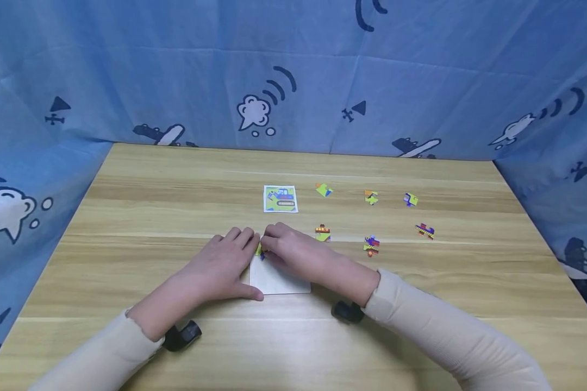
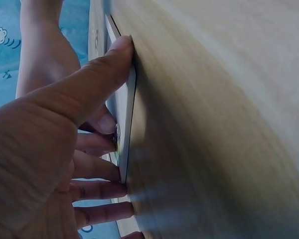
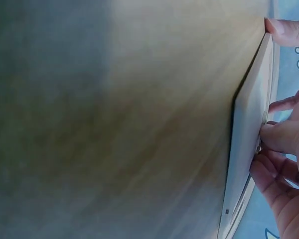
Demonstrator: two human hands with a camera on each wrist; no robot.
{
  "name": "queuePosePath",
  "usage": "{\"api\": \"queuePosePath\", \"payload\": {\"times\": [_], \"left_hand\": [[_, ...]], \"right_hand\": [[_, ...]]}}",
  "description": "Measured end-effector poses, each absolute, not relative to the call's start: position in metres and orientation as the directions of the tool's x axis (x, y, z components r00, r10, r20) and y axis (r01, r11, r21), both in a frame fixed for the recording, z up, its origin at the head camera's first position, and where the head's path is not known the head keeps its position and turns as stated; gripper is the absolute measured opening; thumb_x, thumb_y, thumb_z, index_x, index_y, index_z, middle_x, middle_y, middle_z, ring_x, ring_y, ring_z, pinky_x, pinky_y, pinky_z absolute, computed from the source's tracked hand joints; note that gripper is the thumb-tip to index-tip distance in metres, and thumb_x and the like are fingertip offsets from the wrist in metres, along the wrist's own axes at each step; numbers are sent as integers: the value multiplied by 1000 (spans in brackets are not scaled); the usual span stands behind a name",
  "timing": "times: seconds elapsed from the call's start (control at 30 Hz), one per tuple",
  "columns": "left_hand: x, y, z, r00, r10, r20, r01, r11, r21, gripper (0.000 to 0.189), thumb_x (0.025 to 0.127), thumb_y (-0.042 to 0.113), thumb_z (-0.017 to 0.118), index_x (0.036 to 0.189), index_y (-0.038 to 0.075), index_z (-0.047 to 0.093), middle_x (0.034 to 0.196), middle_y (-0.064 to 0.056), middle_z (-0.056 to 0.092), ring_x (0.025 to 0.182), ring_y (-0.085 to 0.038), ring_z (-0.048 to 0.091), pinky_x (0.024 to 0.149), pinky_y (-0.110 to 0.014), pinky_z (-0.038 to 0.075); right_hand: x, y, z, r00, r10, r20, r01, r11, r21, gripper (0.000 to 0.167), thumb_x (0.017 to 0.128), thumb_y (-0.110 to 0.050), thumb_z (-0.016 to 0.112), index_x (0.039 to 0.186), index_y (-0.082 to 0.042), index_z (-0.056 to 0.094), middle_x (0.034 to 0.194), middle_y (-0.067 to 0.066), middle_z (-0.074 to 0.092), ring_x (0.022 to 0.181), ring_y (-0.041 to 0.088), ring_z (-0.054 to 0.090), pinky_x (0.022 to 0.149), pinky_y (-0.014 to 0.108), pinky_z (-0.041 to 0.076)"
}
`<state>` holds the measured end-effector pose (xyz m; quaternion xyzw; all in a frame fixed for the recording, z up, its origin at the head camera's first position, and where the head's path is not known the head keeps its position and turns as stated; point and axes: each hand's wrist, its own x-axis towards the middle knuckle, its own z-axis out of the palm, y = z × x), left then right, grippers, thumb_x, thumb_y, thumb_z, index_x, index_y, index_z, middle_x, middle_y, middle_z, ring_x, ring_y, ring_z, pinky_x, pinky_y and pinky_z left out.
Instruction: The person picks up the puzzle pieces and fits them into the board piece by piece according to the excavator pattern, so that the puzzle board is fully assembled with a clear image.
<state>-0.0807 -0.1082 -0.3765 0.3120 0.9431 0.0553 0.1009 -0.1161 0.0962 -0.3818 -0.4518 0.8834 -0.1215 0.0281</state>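
Observation:
A square white puzzle board (image 1: 283, 281) lies on the table between my hands. Along its left side rests my left hand (image 1: 220, 267), thumb at the near left corner and straight fingers at the far end of that edge. My right hand (image 1: 293, 247) reaches over the board's far left corner. Its thumb and fingers pinch a small yellow-green jigsaw piece (image 1: 258, 250), mostly hidden by the fingers. In the left wrist view the left thumb (image 2: 97, 74) touches the board's edge. From the right wrist, the right fingertips meet low over the board (image 3: 245, 124).
Beyond the board lies a square picture card (image 1: 281, 199) showing a blue excavator. Several loose jigsaw pieces are spread to the right, among them a green one (image 1: 324, 189), a striped one (image 1: 323, 233) and a purple one (image 1: 425, 231). A blue patterned curtain (image 1: 303, 70) hangs behind the table.

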Motion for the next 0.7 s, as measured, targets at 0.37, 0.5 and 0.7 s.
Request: {"api": "queuePosePath", "payload": {"times": [0.37,0.5,0.7], "left_hand": [[-77,-110,-374,-772,611,-177,583,791,187,109,82,71,76,154,-6,45,153,-17,52,132,-34,52,99,-49,54],[-77,-110,-373,-772,607,-188,578,794,189,107,83,69,76,154,-5,46,154,-17,51,134,-34,52,101,-49,53],[-77,-111,-372,-772,606,-190,578,794,187,106,83,69,77,154,-4,47,153,-17,52,133,-34,53,100,-50,53]], "right_hand": [[-114,96,-380,-608,-793,37,-773,580,-257,12,99,-9,70,107,-8,80,107,4,69,99,15,63,86,23,57],[-113,97,-380,-610,-792,36,-771,582,-257,12,99,-9,71,107,-8,80,107,4,69,99,15,62,86,23,57],[-112,97,-379,-613,-790,14,-762,586,-276,15,99,-9,71,110,-8,80,109,4,69,101,15,63,89,24,57]]}}
